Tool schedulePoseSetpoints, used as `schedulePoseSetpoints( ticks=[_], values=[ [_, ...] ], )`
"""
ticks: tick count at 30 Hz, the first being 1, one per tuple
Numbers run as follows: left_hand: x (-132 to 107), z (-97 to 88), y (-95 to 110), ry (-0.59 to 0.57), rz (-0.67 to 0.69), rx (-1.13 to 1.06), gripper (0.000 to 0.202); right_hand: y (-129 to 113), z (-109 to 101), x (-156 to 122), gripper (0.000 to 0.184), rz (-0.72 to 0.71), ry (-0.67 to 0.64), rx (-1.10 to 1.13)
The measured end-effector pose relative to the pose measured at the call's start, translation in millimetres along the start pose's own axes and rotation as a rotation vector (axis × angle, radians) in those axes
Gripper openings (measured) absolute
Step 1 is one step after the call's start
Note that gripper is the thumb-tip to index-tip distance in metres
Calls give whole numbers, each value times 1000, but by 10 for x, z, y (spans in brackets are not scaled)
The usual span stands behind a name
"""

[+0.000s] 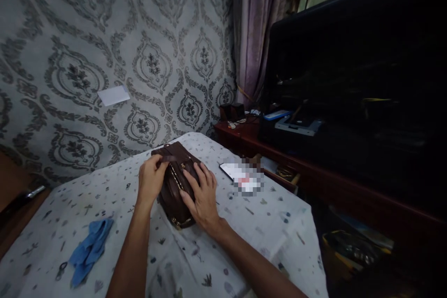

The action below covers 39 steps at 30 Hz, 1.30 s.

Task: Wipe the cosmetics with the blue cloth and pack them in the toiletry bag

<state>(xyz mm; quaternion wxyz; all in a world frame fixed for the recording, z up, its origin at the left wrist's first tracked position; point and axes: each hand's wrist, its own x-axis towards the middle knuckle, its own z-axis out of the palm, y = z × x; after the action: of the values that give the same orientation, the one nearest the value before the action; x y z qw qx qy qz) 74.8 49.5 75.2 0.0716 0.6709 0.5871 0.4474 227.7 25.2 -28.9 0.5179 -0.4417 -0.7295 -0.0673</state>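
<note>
A dark brown leather handbag (183,160) with gold-coloured zips and chain-like trim lies on the patterned white cloth. At the bag's upper left side, my left hand (152,174) is closed in a pinch on a thin brown strip that looks like its strap. My right hand (202,195) rests on the bag's right side with fingers spread, pressing on the leather beside the zip. A crumpled blue cloth (91,249) lies left of my left forearm. To the right of the bag is a phone (227,171), its screen partly blurred out.
The patterned white cloth (265,247) covers the surface under the bag. At the right stand a dark red desk (335,172) with a partly open drawer (284,177), and a large black screen (335,65). A patterned wall (118,65) and purple curtain (256,23) close off the back.
</note>
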Motion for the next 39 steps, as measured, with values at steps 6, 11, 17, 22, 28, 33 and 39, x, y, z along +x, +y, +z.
schedulePoseSetpoints(
  ticks=[6,11,17,22,28,33,39],
  values=[
    [-20,-53,99,-102,9,75,30,13,40,-1,49,1,6,0],
    [-89,-70,201,-121,71,238,26,15,-11,-25,50,25,45,107],
    [-109,51,383,-51,253,327,38,88,29,-132,55,281,141,314],
    [-4,203,528,-109,316,369,25,152,132,-200,67,449,116,486],
    [10,344,505,-55,187,326,22,173,146,-207,69,433,121,498],
    [-6,360,412,-18,77,58,25,185,162,-195,68,410,126,450],
    [4,347,383,-68,60,-112,29,172,165,-183,67,399,145,401]
  ],
)
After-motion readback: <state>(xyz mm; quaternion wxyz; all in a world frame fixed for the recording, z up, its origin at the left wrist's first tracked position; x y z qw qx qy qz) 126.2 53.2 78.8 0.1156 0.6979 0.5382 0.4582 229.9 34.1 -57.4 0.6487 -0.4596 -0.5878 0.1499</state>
